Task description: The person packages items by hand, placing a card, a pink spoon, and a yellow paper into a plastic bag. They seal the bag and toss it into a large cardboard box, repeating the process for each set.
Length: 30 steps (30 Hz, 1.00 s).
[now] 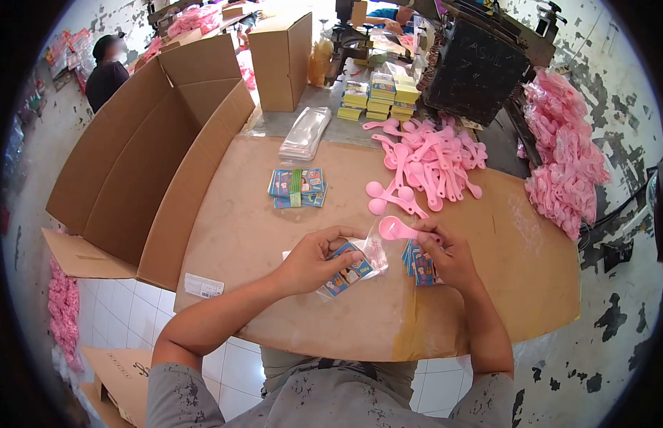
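Note:
My left hand (311, 262) is closed around a blue printed card (350, 272) and a clear plastic bag (376, 255), thumb on top of the card. My right hand (451, 258) pinches the handle of a pink plastic scoop (394, 227), its bowl pointing left above the bag. Under the right hand lies a fanned stack of blue cards (423, 269), partly hidden by it. Ahead, a heap of pink scoops (435, 158) covers the table's far right. A bundle of cards (281, 184) with a green band lies left of it, in front of a stack of clear bags (304, 134).
An open cardboard box (203, 167) stands at the left, beside the cardboard-covered table (239, 214). Small stacks of cards (381, 89) and a dark machine (474, 68) are at the back. Bagged pink items (563, 150) hang right. A person (107, 82) is far left.

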Each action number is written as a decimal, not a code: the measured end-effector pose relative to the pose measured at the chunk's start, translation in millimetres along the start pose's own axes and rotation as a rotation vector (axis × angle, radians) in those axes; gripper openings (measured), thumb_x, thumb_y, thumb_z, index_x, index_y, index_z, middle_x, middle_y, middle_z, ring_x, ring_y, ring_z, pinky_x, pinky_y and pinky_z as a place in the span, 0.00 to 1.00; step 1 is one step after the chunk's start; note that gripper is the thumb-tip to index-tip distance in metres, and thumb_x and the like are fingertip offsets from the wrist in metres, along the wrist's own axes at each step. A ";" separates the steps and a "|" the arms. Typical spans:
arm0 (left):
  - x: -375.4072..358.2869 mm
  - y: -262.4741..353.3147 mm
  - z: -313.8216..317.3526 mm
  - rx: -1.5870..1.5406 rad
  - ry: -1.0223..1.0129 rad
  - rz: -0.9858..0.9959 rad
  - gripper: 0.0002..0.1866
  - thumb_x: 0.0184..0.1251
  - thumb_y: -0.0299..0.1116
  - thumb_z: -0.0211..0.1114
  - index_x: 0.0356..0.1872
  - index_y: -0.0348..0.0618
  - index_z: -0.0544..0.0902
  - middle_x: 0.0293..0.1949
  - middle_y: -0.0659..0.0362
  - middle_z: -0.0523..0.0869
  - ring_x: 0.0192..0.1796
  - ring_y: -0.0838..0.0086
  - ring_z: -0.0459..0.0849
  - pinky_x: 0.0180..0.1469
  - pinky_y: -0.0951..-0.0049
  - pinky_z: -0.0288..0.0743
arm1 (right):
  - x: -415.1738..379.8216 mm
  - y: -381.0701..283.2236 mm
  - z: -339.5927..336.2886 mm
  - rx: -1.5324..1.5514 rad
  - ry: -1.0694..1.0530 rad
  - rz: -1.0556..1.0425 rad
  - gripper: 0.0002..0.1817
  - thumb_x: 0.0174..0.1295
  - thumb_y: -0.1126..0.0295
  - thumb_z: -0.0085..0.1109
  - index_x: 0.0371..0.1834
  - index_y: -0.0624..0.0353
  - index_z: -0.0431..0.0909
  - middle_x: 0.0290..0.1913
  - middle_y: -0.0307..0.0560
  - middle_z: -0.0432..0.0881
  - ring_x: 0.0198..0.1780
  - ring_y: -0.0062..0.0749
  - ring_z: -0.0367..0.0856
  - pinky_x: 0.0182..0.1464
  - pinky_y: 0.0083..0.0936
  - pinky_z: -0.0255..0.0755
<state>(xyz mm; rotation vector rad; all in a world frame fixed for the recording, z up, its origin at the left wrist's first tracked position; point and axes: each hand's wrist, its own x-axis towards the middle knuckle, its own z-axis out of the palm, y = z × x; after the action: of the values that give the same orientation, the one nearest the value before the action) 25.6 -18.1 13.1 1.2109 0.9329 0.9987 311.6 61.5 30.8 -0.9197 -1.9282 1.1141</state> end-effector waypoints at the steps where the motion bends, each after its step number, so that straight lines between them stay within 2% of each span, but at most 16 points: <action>1: 0.7 -1.0 -0.1 0.004 0.001 -0.002 0.20 0.81 0.27 0.64 0.68 0.32 0.76 0.52 0.53 0.91 0.52 0.79 0.88 0.52 0.76 0.83 | -0.9 -1.4 1.1 0.077 0.023 0.031 0.10 0.75 0.71 0.62 0.54 0.64 0.84 0.40 0.45 0.87 0.41 0.23 0.83 0.46 0.26 0.77; 4: 0.9 -6.8 2.4 -0.002 0.028 0.054 0.21 0.80 0.25 0.65 0.69 0.32 0.75 0.53 0.53 0.91 0.53 0.78 0.89 0.54 0.76 0.83 | -3.1 -2.5 -3.2 0.019 -0.011 0.007 0.11 0.73 0.73 0.64 0.54 0.64 0.84 0.40 0.46 0.87 0.40 0.28 0.84 0.45 0.27 0.78; 7: 0.2 -6.7 1.2 0.072 0.017 0.056 0.22 0.80 0.26 0.66 0.70 0.33 0.76 0.52 0.55 0.91 0.53 0.80 0.88 0.53 0.77 0.83 | -0.5 -11.3 -4.4 -0.187 -0.147 -0.207 0.09 0.71 0.75 0.64 0.52 0.63 0.85 0.39 0.45 0.86 0.39 0.32 0.84 0.45 0.28 0.78; 10: -3.8 0.5 4.9 0.087 -0.038 -0.012 0.21 0.79 0.26 0.67 0.69 0.33 0.77 0.50 0.57 0.91 0.52 0.82 0.86 0.52 0.77 0.82 | 0.3 -25.9 -6.3 -0.321 -0.290 -0.205 0.11 0.69 0.76 0.63 0.53 0.61 0.84 0.43 0.48 0.86 0.41 0.35 0.84 0.46 0.30 0.78; 13: -5.9 0.1 7.8 0.139 -0.081 -0.069 0.19 0.80 0.28 0.67 0.68 0.35 0.80 0.49 0.58 0.91 0.51 0.83 0.86 0.49 0.77 0.82 | 4.8 -32.7 9.1 -0.187 -0.256 -0.266 0.11 0.72 0.77 0.60 0.55 0.61 0.83 0.47 0.48 0.85 0.44 0.33 0.84 0.48 0.33 0.79; 16: -5.8 -2.6 6.7 0.247 -0.133 -0.053 0.20 0.80 0.28 0.66 0.68 0.34 0.80 0.48 0.58 0.91 0.48 0.84 0.86 0.47 0.77 0.81 | 2.3 -40.6 24.7 0.022 -0.153 -0.140 0.12 0.74 0.79 0.56 0.58 0.62 0.82 0.48 0.47 0.83 0.46 0.30 0.83 0.49 0.31 0.79; 19: -7.1 -1.8 9.2 0.120 -0.160 0.012 0.20 0.80 0.28 0.66 0.68 0.34 0.80 0.47 0.59 0.92 0.46 0.86 0.85 0.46 0.77 0.81 | 13.2 -42.0 15.3 -0.015 -0.162 -0.074 0.12 0.75 0.80 0.53 0.57 0.64 0.82 0.47 0.44 0.82 0.46 0.27 0.82 0.49 0.27 0.78; 22: -9.6 6.1 8.1 0.077 -0.172 -0.009 0.20 0.80 0.28 0.66 0.68 0.34 0.80 0.46 0.59 0.92 0.45 0.86 0.85 0.45 0.77 0.81 | 17.5 -47.3 11.5 0.025 -0.134 -0.064 0.12 0.76 0.81 0.52 0.56 0.65 0.82 0.46 0.43 0.81 0.45 0.25 0.82 0.47 0.23 0.78; 25: -8.5 0.2 6.3 0.094 -0.171 0.043 0.19 0.81 0.28 0.65 0.67 0.33 0.80 0.46 0.60 0.91 0.45 0.85 0.85 0.45 0.77 0.81 | 15.7 -51.2 16.2 -0.086 -0.198 -0.111 0.12 0.77 0.79 0.53 0.60 0.62 0.79 0.52 0.42 0.83 0.49 0.24 0.80 0.50 0.24 0.74; 28: -9.5 5.2 8.2 0.144 -0.197 -0.057 0.19 0.82 0.29 0.64 0.67 0.32 0.79 0.49 0.59 0.91 0.50 0.83 0.86 0.51 0.77 0.81 | 16.1 -53.6 28.3 -0.140 -0.175 -0.328 0.20 0.79 0.69 0.54 0.71 0.61 0.73 0.64 0.51 0.79 0.68 0.37 0.77 0.69 0.36 0.70; 30: -8.2 -0.7 10.6 0.009 -0.232 0.040 0.20 0.83 0.30 0.63 0.69 0.32 0.78 0.52 0.57 0.91 0.54 0.82 0.86 0.56 0.76 0.81 | 9.5 -64.2 45.7 0.158 -0.292 -0.268 0.27 0.79 0.58 0.51 0.75 0.60 0.68 0.72 0.55 0.74 0.77 0.42 0.68 0.77 0.43 0.58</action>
<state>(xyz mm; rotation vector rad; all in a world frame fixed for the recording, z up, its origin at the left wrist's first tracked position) 33.3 -29.1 14.1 1.3264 0.7338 0.8648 254.1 27.7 73.8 -0.4150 -2.0844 1.2699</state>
